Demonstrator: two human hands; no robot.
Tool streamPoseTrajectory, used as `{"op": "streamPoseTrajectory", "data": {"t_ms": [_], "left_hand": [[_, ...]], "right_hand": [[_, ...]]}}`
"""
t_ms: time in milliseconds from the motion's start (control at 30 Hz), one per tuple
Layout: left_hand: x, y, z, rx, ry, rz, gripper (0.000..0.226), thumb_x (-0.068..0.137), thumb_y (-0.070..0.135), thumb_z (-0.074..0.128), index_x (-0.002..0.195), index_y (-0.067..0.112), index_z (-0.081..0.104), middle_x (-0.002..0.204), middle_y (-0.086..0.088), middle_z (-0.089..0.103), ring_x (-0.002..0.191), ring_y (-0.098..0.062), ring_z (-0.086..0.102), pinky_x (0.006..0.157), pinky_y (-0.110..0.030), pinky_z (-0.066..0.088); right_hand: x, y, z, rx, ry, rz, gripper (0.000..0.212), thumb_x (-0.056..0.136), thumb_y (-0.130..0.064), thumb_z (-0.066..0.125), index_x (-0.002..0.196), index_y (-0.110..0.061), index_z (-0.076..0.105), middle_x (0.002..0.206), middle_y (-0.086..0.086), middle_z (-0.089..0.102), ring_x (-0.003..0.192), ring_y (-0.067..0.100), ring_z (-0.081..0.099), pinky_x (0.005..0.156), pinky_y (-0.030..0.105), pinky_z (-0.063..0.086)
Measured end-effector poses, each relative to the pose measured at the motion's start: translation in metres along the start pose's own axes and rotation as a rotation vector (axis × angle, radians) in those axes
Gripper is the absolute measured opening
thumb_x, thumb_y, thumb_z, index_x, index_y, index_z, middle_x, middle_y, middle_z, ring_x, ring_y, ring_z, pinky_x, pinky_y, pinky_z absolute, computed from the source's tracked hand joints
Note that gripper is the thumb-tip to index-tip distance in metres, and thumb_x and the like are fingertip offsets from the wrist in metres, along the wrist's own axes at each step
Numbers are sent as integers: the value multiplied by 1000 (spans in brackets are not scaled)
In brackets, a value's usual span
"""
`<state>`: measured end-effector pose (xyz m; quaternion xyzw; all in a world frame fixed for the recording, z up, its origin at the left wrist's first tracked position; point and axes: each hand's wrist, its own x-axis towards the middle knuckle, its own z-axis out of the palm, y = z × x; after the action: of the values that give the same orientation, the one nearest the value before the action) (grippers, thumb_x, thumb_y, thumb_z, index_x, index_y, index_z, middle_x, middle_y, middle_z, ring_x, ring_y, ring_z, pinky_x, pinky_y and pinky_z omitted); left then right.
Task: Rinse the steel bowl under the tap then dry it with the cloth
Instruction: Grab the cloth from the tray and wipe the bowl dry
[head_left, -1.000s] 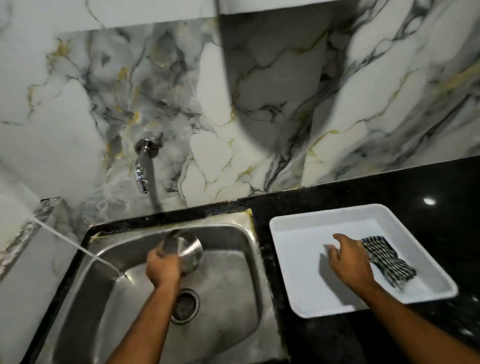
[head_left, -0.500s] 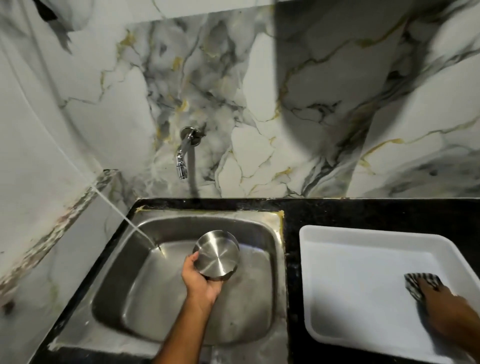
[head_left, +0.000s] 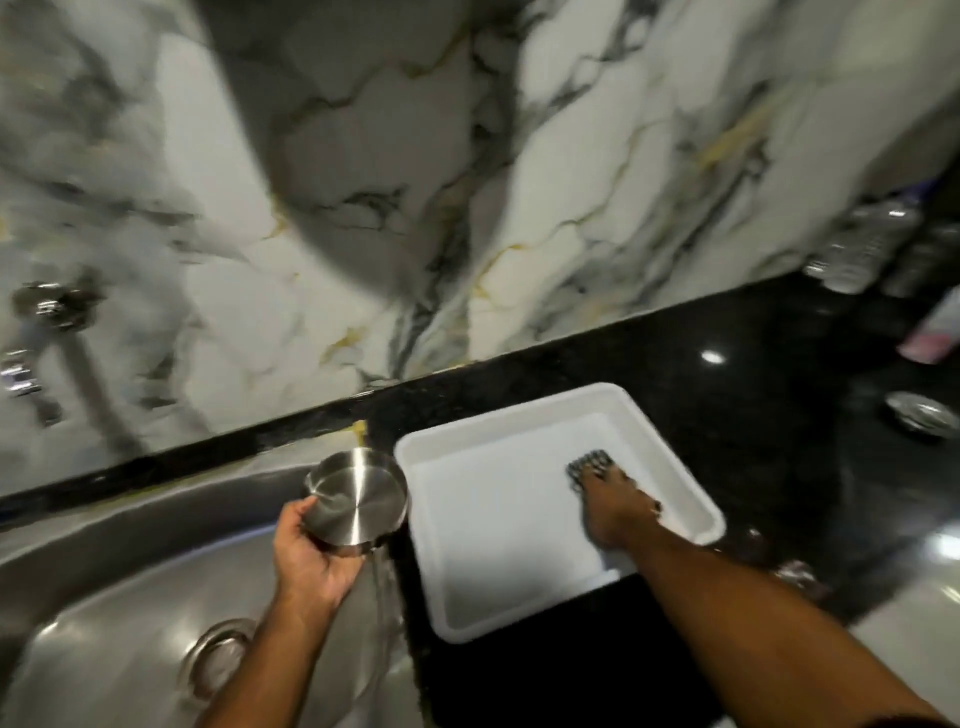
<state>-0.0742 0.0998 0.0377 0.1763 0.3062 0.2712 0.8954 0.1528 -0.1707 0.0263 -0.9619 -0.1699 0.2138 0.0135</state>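
Marble-patterned wall (head_left: 363, 182) rises behind a black counter (head_left: 753, 415); view is motion-blurred. Steel sink (head_left: 104, 597) is set into the counter, its drain (head_left: 215, 657) near the bottom of the basin. Left hand (head_left: 309, 556) grips the steel bowl (head_left: 356, 499) by its side, bowl tilted, held over the sink's right edge. White tray (head_left: 467, 597) sits just right of the sink. Right hand (head_left: 615, 506) is closed on the checked cloth (head_left: 587, 465) inside the tray. Tap (head_left: 36, 338) is on the wall left of the sink, blurred.
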Motion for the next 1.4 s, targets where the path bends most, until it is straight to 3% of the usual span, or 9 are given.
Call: {"op": "streamPoseTrajectory", "data": {"t_ms": [200,367,500,633,733,1000,1133,1267,1400], "left_hand": [[23,-87,57,13,-66,-180,51,87,35,53,132,12,59,140,-18,57,126,-40,54,105,-63,38],[31,-115,75,18,-168,-260,43,84,36,56,117,14,72,123,-20,69,108,-42,66,86,-69,49],[28,-102,75,14,-276,-309,35,82,40,58,102,19,77,119,-20,71,107,-46,65,90,-77,40],[18,-64,71,-35,-350,-250,43,70,40,71,108,20,74,126,-20,67,115,-47,60,90,-80,36],[5,-25,61,-93,-379,-160,52,66,43,74,113,20,70,128,-20,65,116,-47,59,90,-80,37],[-35,109,15,-178,-352,140,70,90,57,46,147,18,40,149,-14,46,142,-32,35,121,-53,14],[-64,177,-21,-145,-388,246,57,88,54,51,124,14,66,130,-13,65,131,-31,50,118,-52,25],[-85,221,-48,-107,-366,231,62,81,55,62,128,15,63,135,-15,60,135,-34,46,114,-55,30],[-89,246,-62,6,-288,220,67,73,65,62,124,22,68,128,-19,66,113,-39,64,100,-58,41]], "right_hand": [[15,14,12,-18,-57,32,55,98,-28,40,153,-30,28,163,16,18,142,46,29,112,66,25],[26,25,9,-85,-4,-58,57,91,-16,56,145,-25,38,143,17,45,122,40,52,99,51,47],[28,21,-18,274,64,-34,47,85,-19,58,131,-26,61,130,7,67,119,30,63,101,36,51],[1,-45,-62,676,204,-113,57,80,-6,57,130,-32,64,110,0,75,103,24,70,82,23,50],[-37,-122,-90,748,360,-419,69,79,5,51,138,-30,58,136,-2,65,122,19,61,102,20,42],[-149,-326,-96,-104,342,-1303,68,89,-12,57,153,-21,37,163,14,29,146,34,34,116,45,35],[-179,-392,-79,-279,304,-1482,67,96,-16,52,157,-17,25,165,20,19,150,38,24,119,52,31],[-202,-438,-82,-511,320,-1602,68,98,-15,52,158,-17,21,165,26,14,150,42,22,121,51,25],[-219,-466,-97,-839,444,-1592,63,100,-21,51,157,-19,24,163,28,15,149,44,25,120,52,27]]}}
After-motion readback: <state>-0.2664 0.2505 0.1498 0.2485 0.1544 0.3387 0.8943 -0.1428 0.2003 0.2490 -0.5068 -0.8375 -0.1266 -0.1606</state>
